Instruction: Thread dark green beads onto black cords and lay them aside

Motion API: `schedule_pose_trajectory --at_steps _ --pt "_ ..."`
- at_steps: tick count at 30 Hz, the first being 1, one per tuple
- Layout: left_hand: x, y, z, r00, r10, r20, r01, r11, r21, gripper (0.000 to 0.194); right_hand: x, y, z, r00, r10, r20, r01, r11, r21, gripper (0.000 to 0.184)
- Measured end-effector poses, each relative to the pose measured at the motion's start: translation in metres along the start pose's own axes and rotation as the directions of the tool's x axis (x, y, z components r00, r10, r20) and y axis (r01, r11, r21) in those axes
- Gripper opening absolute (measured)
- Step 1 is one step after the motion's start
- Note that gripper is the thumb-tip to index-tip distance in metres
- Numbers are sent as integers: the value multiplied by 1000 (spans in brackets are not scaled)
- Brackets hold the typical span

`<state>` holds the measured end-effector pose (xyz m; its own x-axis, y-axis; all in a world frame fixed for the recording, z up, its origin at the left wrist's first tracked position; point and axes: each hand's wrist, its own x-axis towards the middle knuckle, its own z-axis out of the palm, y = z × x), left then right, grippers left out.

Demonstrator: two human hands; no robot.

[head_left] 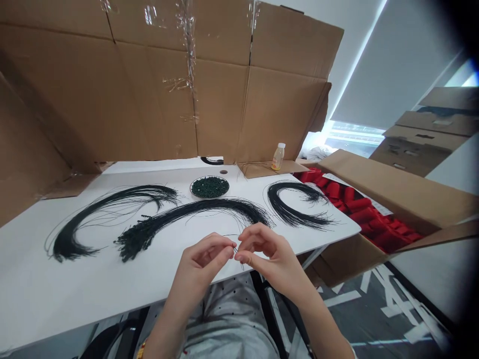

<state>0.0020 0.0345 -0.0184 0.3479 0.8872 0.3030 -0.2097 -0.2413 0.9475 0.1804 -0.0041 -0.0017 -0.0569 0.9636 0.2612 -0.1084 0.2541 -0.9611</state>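
Along the back edge of the tabletop: one cardboard screen, upright, brown, seams taped. Tabletop itself: one, white. Beyond its right edge: one open carton, holding red rolls. Dark strand bundles, three, lying flat and curved: middle bundle, its left end thick with small dark clusters; left bundle, toward the left edge; right bundle, near the right edge.

Hands, two, bare, raised at the front edge, right of its middle. Left hand: grip pinched, thumb against forefinger, on a thin strand. Right hand: fingers curved, tips just beside the left ones; whether this grip closes on the strand cannot be told.

Plate, one, behind the middle bundle, filled with small dark green pieces. Bottle, one, white-capped, standing toward the back right corner.

Thin strand, dark, between the two sets of fingertips, loose ends hanging below; count of strands unclear. Handling, as judged: pinch lightly and close to the working point, hold the left grip steady while the right guides, keep both thumbs clear of the line of sight.
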Motion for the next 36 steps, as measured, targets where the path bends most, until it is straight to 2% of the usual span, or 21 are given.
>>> schedule_pose_trajectory --at_steps 4,8,12,17,22,26,31,36 --pt "1 -2 2 999 -35 2 35 997 -66 7 1 -4 1 996 57 66 -63 994 94 30" --pt "1 3 5 994 -77 74 90 979 -181 5 2 -8 0 987 103 127 -125 976 181 33" --pt "-3 3 8 995 -95 37 101 962 -252 6 1 -6 1 973 132 189 -178 951 251 35" --pt "-4 0 4 998 -14 -64 7 994 -105 8 2 -4 1 982 130 141 -160 961 226 36" --pt "-3 4 -1 998 -61 24 63 996 -63 5 1 -7 2 987 127 99 -144 972 184 36" --pt "-6 4 1 995 -96 -12 96 994 -45 10 -2 -6 3 990 117 78 -126 984 125 35" --pt "-5 4 1 997 -49 -54 48 999 -18 13 -2 -6 5 994 99 51 -103 991 91 31" --pt "-4 8 1 1000 5 -17 -5 1000 -8 11 -2 -6 7 993 100 55 -102 995 22 29"
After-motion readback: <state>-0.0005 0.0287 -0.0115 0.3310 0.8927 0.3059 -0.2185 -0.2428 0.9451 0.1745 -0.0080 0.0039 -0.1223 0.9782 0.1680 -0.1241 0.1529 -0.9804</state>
